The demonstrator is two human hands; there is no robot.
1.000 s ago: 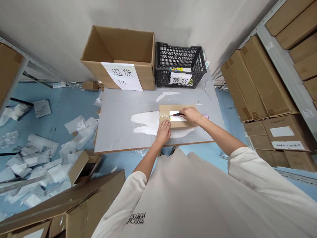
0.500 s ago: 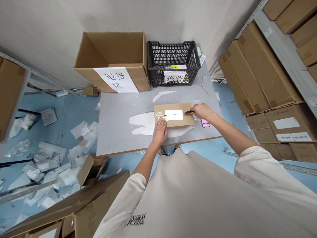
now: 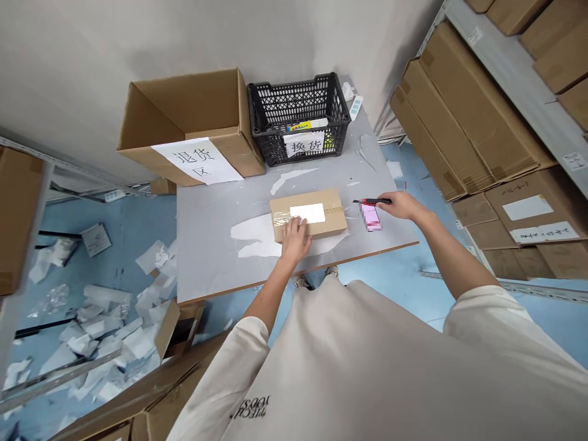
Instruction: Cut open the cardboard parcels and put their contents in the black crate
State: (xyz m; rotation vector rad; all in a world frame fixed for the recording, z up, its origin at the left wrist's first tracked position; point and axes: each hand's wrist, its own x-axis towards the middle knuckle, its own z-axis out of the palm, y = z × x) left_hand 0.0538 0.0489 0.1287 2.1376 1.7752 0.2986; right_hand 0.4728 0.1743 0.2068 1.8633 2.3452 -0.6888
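A small cardboard box (image 3: 333,205) with a white label lies on the grey table. My left hand (image 3: 296,239) rests on its near left part, fingers spread over the tape and the label's edge. In my right hand (image 3: 399,205) is a red and black utility knife (image 3: 374,201), its tip pointing left, apart from the box. Just below the knife lies a phone (image 3: 370,217) with a pink screen, flat on the table.
A large open carton (image 3: 250,147) and a black plastic crate (image 3: 271,150) stand at the table's back, both with paper signs. Stacked cartons (image 3: 463,116) fill the right side. Paper scraps (image 3: 110,331) litter the floor at left. Another opened box (image 3: 168,327) sits below the table's left corner.
My right hand has drawn the utility knife off the box to the right, over by the phone. My left hand stays on the box. The view has turned slightly.
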